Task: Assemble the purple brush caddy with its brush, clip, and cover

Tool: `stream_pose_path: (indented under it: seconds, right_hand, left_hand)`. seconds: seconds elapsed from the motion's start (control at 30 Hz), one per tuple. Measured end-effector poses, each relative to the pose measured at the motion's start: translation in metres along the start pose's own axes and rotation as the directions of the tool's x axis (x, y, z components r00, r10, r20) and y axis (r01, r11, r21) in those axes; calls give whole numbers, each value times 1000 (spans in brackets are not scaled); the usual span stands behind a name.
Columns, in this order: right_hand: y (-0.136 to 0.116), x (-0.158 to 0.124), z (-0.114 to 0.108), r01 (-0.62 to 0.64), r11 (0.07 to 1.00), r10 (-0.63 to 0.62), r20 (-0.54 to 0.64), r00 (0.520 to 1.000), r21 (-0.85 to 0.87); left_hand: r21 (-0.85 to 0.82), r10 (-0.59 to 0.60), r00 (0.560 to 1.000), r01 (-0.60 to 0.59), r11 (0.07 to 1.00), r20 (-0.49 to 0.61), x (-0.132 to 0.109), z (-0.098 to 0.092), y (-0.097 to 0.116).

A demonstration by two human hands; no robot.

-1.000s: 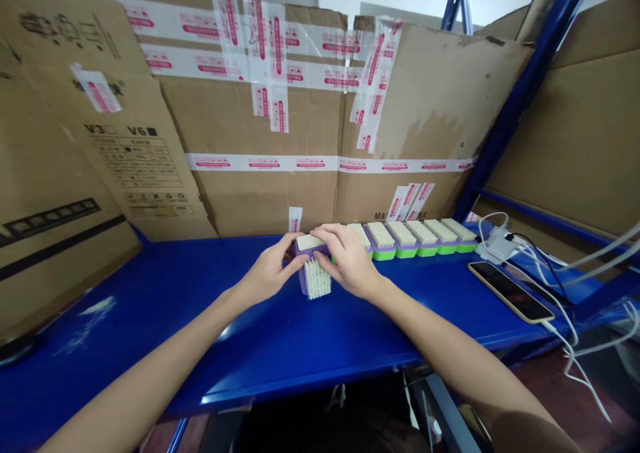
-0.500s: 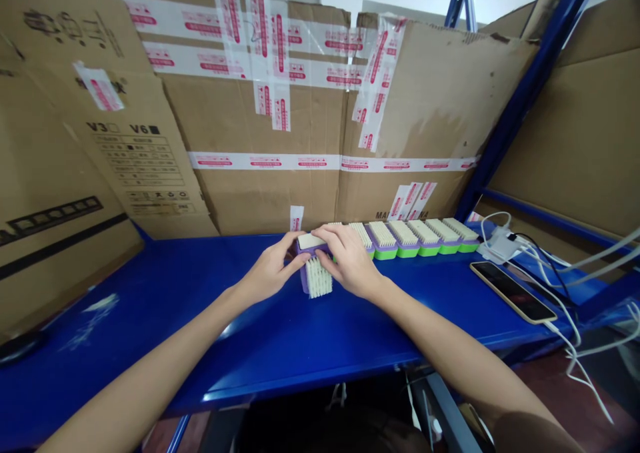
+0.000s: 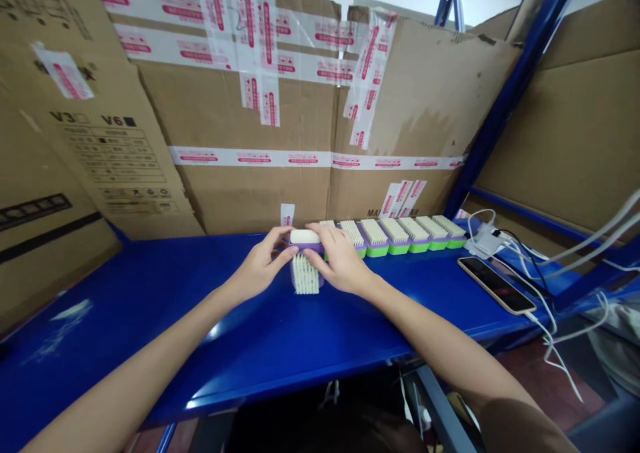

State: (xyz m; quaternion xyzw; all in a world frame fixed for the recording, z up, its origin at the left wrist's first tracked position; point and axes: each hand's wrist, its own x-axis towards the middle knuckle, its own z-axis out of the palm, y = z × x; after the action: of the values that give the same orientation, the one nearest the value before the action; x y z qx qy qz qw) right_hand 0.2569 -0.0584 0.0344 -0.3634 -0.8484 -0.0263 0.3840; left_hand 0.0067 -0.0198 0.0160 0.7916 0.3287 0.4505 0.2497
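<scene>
A purple scrub brush (image 3: pixel 304 271) with white bristles stands on its side on the blue shelf (image 3: pixel 280 333), bristles facing me. My left hand (image 3: pixel 260 266) grips its left end with curled fingers. My right hand (image 3: pixel 340 263) holds its right end and top, fingers wrapped over it. To the right, a row of several green and purple brushes (image 3: pixel 405 233) lies bristles up along the cardboard wall.
Taped cardboard sheets (image 3: pixel 280 106) line the back and left of the shelf. A phone (image 3: pixel 496 284) lies at the right with white cables (image 3: pixel 545 266) and a charger. A blue rack post (image 3: pixel 505 99) rises at the right.
Both hands keep the same hold on the brush. The camera has shifted a little, so everything sits slightly left and higher in view.
</scene>
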Motion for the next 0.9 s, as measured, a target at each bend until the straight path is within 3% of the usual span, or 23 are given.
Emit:
stream_pose_path:
  seconds: [0.17, 0.3, 0.5, 0.67, 0.9]
  right_hand:
    - [-3, -2, 1, -74, 984, 68, 46, 997, 161]
    - [0, -6, 9, -149, 943, 138, 59, 989, 297]
    - [5, -7, 18, -261, 889, 235, 115, 965, 375]
    - [8, -6, 16, -276, 870, 238, 144, 961, 408]
    - [15, -7, 20, -273, 856, 254, 102, 962, 440]
  left_hand:
    - [-13, 31, 996, -29, 999, 88, -3, -1, 1]
    - [-33, -18, 987, 24, 999, 158, -6, 3, -4]
    - [-108, -82, 984, 100, 989, 159, -5, 6, -3]
    - [-170, -88, 985, 114, 979, 151, -3, 6, 0]
    - [-158, -80, 984, 105, 982, 156, 0, 6, -12]
